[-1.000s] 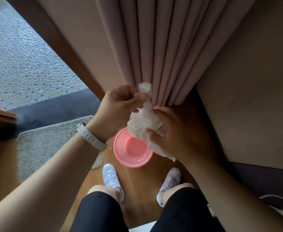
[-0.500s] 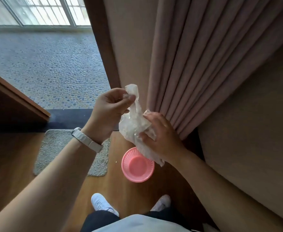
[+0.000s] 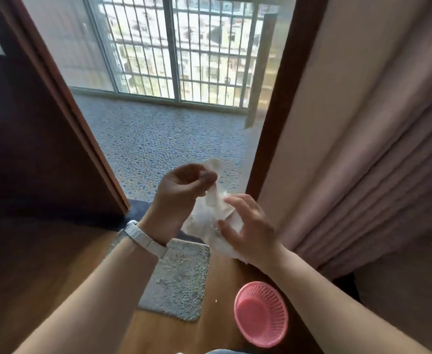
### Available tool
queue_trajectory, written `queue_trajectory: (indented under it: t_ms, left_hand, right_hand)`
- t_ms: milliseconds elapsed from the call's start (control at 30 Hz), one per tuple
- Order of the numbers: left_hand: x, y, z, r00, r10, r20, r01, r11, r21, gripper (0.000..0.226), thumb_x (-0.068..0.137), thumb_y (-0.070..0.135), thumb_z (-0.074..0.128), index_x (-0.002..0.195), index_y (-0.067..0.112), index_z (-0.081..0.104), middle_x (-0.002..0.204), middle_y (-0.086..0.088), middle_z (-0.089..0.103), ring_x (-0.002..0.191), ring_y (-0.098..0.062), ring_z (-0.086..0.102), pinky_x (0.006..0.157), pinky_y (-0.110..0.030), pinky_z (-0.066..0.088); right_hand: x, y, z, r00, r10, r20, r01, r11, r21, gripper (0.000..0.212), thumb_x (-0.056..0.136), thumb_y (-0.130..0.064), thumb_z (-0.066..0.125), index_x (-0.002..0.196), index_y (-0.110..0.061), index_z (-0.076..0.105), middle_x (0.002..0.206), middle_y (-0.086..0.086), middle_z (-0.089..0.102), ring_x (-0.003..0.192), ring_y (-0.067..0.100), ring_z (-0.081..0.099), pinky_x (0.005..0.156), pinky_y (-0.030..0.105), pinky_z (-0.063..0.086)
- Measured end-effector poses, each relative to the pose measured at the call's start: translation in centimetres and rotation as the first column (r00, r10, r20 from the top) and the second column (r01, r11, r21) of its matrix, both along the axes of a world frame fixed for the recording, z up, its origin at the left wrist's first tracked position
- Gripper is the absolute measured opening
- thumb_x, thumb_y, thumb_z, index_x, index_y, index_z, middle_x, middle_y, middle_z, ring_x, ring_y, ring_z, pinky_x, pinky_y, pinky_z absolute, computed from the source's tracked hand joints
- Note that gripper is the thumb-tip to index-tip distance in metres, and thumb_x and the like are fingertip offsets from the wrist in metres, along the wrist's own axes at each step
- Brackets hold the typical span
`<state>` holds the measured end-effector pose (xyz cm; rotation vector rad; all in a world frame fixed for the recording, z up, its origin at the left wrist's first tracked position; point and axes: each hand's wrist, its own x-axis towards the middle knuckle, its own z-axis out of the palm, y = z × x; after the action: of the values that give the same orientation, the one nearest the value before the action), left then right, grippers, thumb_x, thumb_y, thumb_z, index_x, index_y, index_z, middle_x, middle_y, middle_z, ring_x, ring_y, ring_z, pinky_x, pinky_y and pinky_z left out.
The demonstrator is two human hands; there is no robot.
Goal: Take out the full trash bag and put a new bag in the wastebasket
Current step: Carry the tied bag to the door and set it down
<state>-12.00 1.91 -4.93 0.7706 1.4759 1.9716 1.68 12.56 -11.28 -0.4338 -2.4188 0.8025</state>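
Observation:
A white translucent trash bag [image 3: 209, 215], bulging with crumpled contents, hangs in the air between my hands at chest height. My left hand [image 3: 181, 190] pinches the bag's twisted top between thumb and fingers. My right hand [image 3: 248, 226] touches the bag's right side with its fingers spread, palm against the plastic. The pink mesh wastebasket [image 3: 261, 312] stands on the wooden floor below my right forearm, with no bag in it.
A grey doormat [image 3: 179, 279] lies on the wooden floor left of the basket. Ahead is an open doorway to a pebble-tiled balcony [image 3: 169, 139] with barred windows. A dark wooden door [image 3: 31, 139] stands at the left, pink curtains [image 3: 378, 180] hang at the right.
My view has risen from the floor toward the balcony doorway. The bag stays held between both hands; my right hand's fingers have spread wider on it.

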Motion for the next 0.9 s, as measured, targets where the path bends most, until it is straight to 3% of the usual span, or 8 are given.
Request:
queue_trajectory:
  t_ms: [167,333,467,600,733,900]
  left_hand:
    - [-5.0,-7.5,0.1,0.993,0.122,-0.002,-0.122,0.992,-0.018,0.009,0.078,0.016,0.074,0.071,0.017,0.067,0.067,0.001,0.06,0.068,-0.018,0.053,0.07,-0.038,0.041]
    - [-8.1,-13.6,0.0,0.957,0.289,0.037,-0.289,0.957,0.0,0.012,0.075,0.016,0.079,0.075,0.014,0.068,0.07,-0.004,0.057,0.066,-0.016,0.053,0.066,-0.03,0.044]
    - [-10.4,-18.4,-0.3,0.909,0.403,0.104,-0.408,0.913,0.028,0.011,0.076,0.015,0.074,0.08,0.009,0.066,0.07,-0.007,0.057,0.062,-0.017,0.054,0.06,-0.027,0.047]
    - [-13.2,-21.6,-1.1,0.86,0.492,0.14,-0.499,0.866,0.02,0.007,0.086,0.008,0.067,0.079,0.007,0.066,0.06,0.003,0.061,0.053,-0.007,0.057,0.051,-0.02,0.048]
    - [-17.4,-23.2,-2.0,0.819,0.563,0.11,-0.564,0.825,-0.032,0.014,0.087,0.016,0.07,0.073,0.014,0.067,0.068,-0.003,0.057,0.061,-0.016,0.054,0.06,-0.028,0.048]
    - [-24.6,-23.1,-2.0,0.75,0.657,0.078,-0.652,0.754,-0.077,0.021,0.089,0.011,0.065,0.068,0.016,0.066,0.071,0.001,0.059,0.062,-0.009,0.054,0.06,-0.022,0.046]
  right_hand:
    - [-7.5,-5.7,-0.1,0.988,0.151,0.033,-0.152,0.988,0.013,0.047,0.08,-0.027,0.072,0.122,-0.013,0.057,0.118,0.006,0.058,0.102,0.024,0.059,0.082,0.039,0.053]
    - [-14.0,-9.8,-0.6,0.94,0.334,0.062,-0.337,0.941,0.031,0.047,0.081,-0.03,0.07,0.122,-0.017,0.053,0.118,0.004,0.058,0.097,0.025,0.06,0.077,0.035,0.051]
    - [-18.6,-13.6,-1.1,0.885,0.456,0.092,-0.46,0.887,0.033,0.047,0.081,-0.045,0.062,0.123,-0.032,0.046,0.12,-0.007,0.054,0.096,0.017,0.059,0.071,0.03,0.048]
    - [-23.4,-16.9,-1.8,0.82,0.563,0.107,-0.57,0.82,0.057,0.049,0.08,-0.054,0.056,0.122,-0.032,0.046,0.119,-0.014,0.052,0.093,0.01,0.056,0.068,0.029,0.048]
    - [-29.5,-18.4,-2.4,0.744,0.655,0.131,-0.668,0.733,0.126,0.044,0.082,-0.051,0.056,0.119,-0.028,0.05,0.115,-0.012,0.053,0.091,0.012,0.056,0.062,0.028,0.047]
    - [-38.5,-17.9,-2.4,0.662,0.737,0.135,-0.749,0.653,0.107,0.041,0.08,-0.047,0.059,0.116,-0.027,0.055,0.109,-0.008,0.058,0.085,0.016,0.06,0.057,0.026,0.045]
